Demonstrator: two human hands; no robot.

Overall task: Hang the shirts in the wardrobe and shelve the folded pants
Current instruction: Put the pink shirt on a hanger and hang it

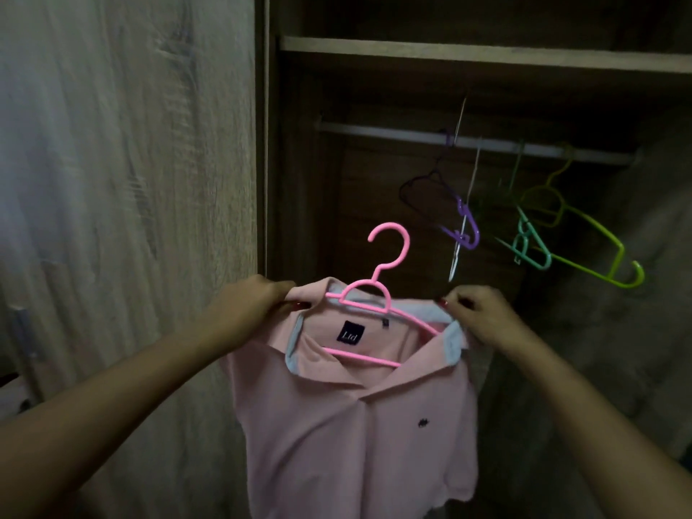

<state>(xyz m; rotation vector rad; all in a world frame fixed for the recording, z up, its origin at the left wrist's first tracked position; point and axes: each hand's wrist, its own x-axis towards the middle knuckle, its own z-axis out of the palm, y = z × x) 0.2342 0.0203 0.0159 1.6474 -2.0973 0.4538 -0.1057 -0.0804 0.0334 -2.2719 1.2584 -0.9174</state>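
Observation:
A pink polo shirt with a pale grey collar lining hangs in front of me on a pink plastic hanger, whose hook points up and left. My left hand pinches the shirt's left shoulder at the collar. My right hand grips the right shoulder and collar. Both hold the shirt below the white wardrobe rail, which runs across the open, dark wardrobe. No folded pants are in view.
Empty hangers hang on the rail to the right: a purple hanger, a teal hanger and a lime green hanger. A wooden shelf sits above the rail. A wood-grain door panel fills the left side.

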